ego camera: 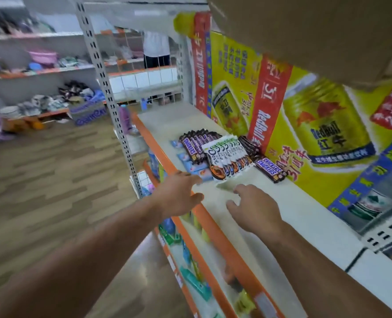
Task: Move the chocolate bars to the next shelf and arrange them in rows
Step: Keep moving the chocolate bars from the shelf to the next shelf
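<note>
Red Bull cartons crowd behind my chocolate bars; left hand open at blue packets, right hand loose, empty

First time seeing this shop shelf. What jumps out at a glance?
The huge yellow Red Bull graphics at the back of the shelf dominate the right side. In front of them lies a cluster of chocolate bars, dark Snickers and white packets, packed side by side. Nearer the camera, the left hand reaches over the shelf's orange edge toward them, and the right hand hovers over the shelf.
</note>
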